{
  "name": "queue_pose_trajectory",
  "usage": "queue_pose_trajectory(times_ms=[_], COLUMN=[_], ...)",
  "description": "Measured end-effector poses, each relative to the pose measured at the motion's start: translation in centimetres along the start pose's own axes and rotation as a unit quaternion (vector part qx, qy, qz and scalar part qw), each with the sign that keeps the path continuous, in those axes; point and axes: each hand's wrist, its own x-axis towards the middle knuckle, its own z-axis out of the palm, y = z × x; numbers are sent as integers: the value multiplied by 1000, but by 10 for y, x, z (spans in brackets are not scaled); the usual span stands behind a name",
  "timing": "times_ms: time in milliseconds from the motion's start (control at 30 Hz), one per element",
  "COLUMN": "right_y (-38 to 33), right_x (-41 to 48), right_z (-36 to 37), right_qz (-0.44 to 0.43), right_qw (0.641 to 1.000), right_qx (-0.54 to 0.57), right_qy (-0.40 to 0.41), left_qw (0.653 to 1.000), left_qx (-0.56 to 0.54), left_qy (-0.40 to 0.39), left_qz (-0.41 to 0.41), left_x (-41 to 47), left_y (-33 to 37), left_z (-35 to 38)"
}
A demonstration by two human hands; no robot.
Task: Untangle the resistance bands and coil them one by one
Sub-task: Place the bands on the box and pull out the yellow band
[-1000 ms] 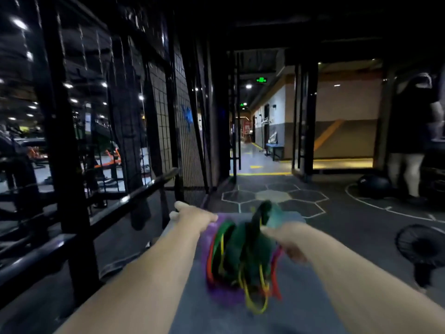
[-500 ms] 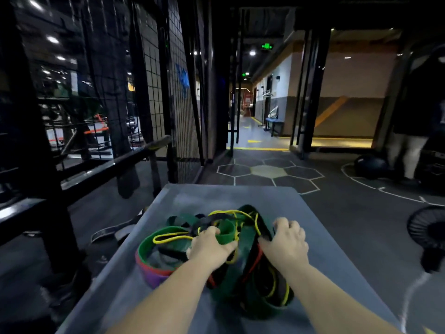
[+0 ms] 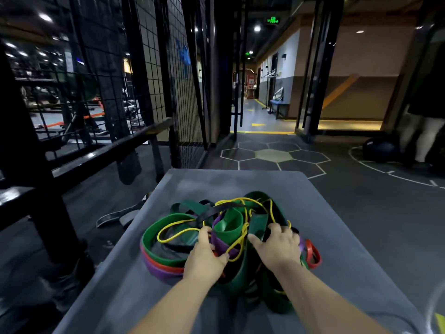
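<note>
A tangle of resistance bands (image 3: 226, 225) lies on a grey padded surface (image 3: 216, 184). Wide green, purple, red and black loops are knotted with a thin yellow band (image 3: 168, 237). A red loop (image 3: 313, 255) sticks out at the right. My left hand (image 3: 204, 259) sits at the middle of the pile, fingers and thumb curled round the purple and green bands. To its right, my right hand (image 3: 279, 249) lies on top with its fingers hooked over a dark green band and the thumb pointing left. The lower bands are hidden under both hands.
A black metal railing (image 3: 108, 150) and a wire mesh fence (image 3: 159, 68) run along the left. A grey strap (image 3: 115, 216) lies on the floor beside the surface. At the far right stands a person (image 3: 423, 131) near a dark ball (image 3: 378, 150).
The bundle, held up in the air a second ago, now lies on the grey surface. Both hands came down onto it and their fingers have dug into the bands.
</note>
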Motion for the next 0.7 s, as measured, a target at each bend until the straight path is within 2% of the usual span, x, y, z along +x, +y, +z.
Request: queue_pose_trajectory(times_ms=[100, 200, 300, 467, 533, 567, 633, 700], right_y=[1, 5, 10, 9, 7, 6, 3, -4], right_x=[-1, 1, 3, -2, -4, -4, -6, -9], right_z=[0, 0, 1, -3, -4, -5, -8, -15], right_qz=[17, 52, 37, -9, -17, -25, -30, 12], right_qw=[997, 996, 998, 1000, 999, 997, 993, 983], right_qx=[-31, -11, -15, 16, 46, 67, 115, 180], right_qy=[62, 77, 48, 15, 23, 27, 15, -41], left_qw=[1000, 996, 992, 995, 998, 997, 978, 956], left_qx=[-6, 15, 64, 84, 34, -24, -171, -261], left_qy=[22, 67, 39, -6, -42, -66, -100, -110], left_qz=[-3, 59, 104, 57, 11, -14, -60, -70], left_x=[-4, -7, -7, -1, 1, 1, -3, -15], left_y=[4, 14, 26, 32, 36, 38, 45, 57], left_z=[2, 8, 14, 28, 26, 24, 15, 1])
